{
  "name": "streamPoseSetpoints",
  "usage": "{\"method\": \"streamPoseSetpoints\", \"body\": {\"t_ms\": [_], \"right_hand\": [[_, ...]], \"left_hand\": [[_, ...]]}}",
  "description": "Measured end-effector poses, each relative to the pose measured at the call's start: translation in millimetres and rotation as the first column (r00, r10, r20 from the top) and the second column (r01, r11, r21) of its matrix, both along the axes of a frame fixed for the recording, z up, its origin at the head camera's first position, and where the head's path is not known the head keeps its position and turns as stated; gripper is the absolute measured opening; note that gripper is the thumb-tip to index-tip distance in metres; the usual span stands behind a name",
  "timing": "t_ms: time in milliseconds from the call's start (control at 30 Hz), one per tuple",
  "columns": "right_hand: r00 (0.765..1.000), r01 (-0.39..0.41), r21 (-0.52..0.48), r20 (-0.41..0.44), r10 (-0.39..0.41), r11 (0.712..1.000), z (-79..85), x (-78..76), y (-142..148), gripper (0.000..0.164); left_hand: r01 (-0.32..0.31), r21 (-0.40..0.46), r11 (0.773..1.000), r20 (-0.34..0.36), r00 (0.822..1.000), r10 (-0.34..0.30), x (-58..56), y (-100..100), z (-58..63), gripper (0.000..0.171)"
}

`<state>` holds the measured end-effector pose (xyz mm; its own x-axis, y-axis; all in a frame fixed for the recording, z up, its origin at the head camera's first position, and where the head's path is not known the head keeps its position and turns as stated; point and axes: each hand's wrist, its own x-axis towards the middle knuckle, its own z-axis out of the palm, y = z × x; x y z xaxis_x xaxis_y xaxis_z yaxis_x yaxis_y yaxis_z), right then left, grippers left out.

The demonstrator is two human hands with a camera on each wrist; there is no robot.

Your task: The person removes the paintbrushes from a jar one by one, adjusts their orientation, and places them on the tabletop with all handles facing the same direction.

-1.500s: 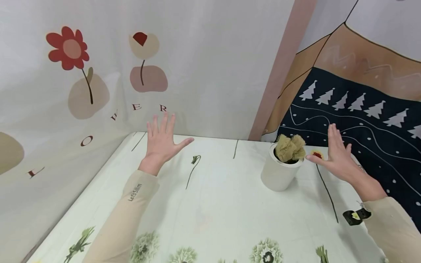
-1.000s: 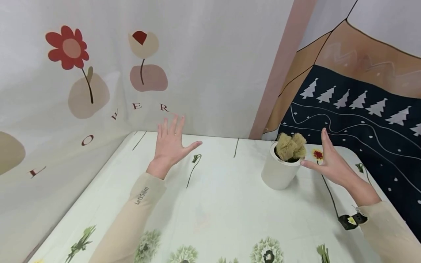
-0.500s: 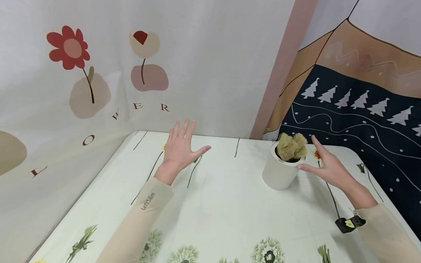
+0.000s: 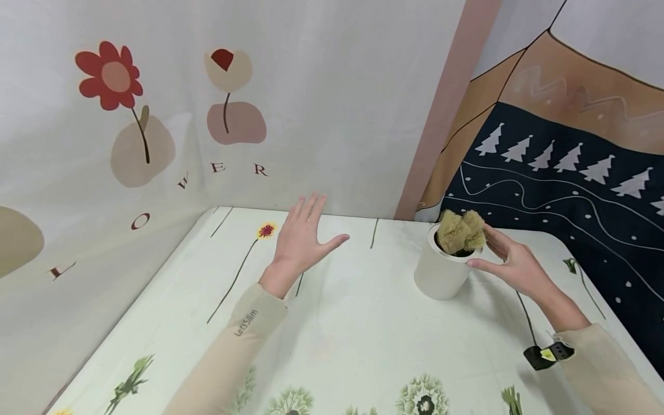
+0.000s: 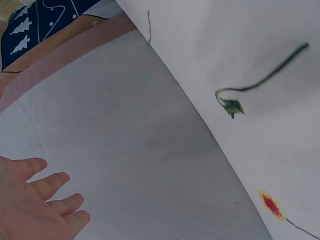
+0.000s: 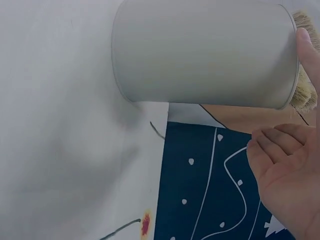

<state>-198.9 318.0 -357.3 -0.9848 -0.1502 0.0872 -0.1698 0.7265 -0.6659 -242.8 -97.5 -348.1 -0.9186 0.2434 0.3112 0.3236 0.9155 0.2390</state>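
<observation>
A white cylindrical pot (image 4: 441, 274) stands upright toward the back right of the table. Tan, bristly tufts (image 4: 460, 231) rise out of its mouth. My right hand (image 4: 519, 265) is at the pot's right side, thumb by the rim and fingers bent beside the tufts. In the right wrist view, a gap shows between those fingers and the wall of the pot (image 6: 200, 55), while the thumb overlaps its rim. My left hand (image 4: 303, 242) hovers over the back of the table, fingers straight and thumb spread out, holding nothing.
A white tablecloth (image 4: 358, 323) printed with flowers and stems covers the table. Behind it hangs a pale curtain (image 4: 332, 115) with flower prints. To the right is a dark blue cloth (image 4: 550, 184) with white trees. A black band (image 4: 544, 354) is on my right wrist.
My right hand has moved left to the pot, its fingers bending in beside the rim. My left hand has drifted right and slightly nearer, uncovering a printed flower. The pot stays in place.
</observation>
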Motion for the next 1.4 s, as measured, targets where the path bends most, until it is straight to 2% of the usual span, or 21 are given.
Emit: {"method": "streamPoseSetpoints", "body": {"t_ms": [167,467,767,867,933,1067,1133,1200,1267,1400], "right_hand": [[1.000,0.000,-0.034,0.005,0.000,0.999,-2.8,0.9,-1,0.094],[0.999,-0.004,-0.113,0.051,0.010,0.994,-8.7,0.4,-5,0.090],[0.990,0.004,-0.168,0.142,0.020,0.986,-10.3,-1.7,-6,0.089],[0.988,0.010,-0.186,0.152,0.019,0.983,-11.3,-1.8,-7,0.088],[0.988,0.014,-0.196,0.151,0.016,0.981,-11.8,-1.8,-7,0.088],[0.991,0.017,-0.226,0.136,0.015,0.974,-12.9,-1.4,-6,0.087],[0.991,0.019,-0.236,0.131,0.012,0.972,-13.7,-0.4,-7,0.087],[0.992,0.020,-0.243,0.129,0.012,0.970,-14.6,0.8,-7,0.086],[0.992,0.023,-0.239,0.129,0.009,0.971,-15.1,1.9,-8,0.086],[0.992,0.013,-0.241,0.125,0.018,0.970,-14.1,1.0,-8,0.086]], "left_hand": [[0.029,0.072,0.997,0.018,0.999,-0.030,5.8,11,1.0,0.095],[0.064,0.205,0.977,-0.008,0.998,-0.064,15.0,34,4.2,0.086],[0.115,0.386,0.915,0.027,0.990,-0.136,22.1,56,3.9,0.076],[0.136,0.454,0.881,0.035,0.985,-0.170,24.0,65,4.3,0.071],[0.153,0.508,0.848,0.042,0.979,-0.202,25.5,72,4.9,0.066],[0.190,0.639,0.746,0.063,0.953,-0.296,27.3,89,4.6,0.054],[0.191,0.695,0.693,0.081,0.937,-0.340,28.4,99,3.1,0.049],[0.175,0.736,0.654,0.110,0.922,-0.371,30.4,110,1.4,0.044],[0.152,0.764,0.628,0.140,0.910,-0.391,32.6,121,-0.3,0.040],[0.127,0.790,0.599,0.160,0.901,-0.403,35.0,143,-0.9,0.035]]}}
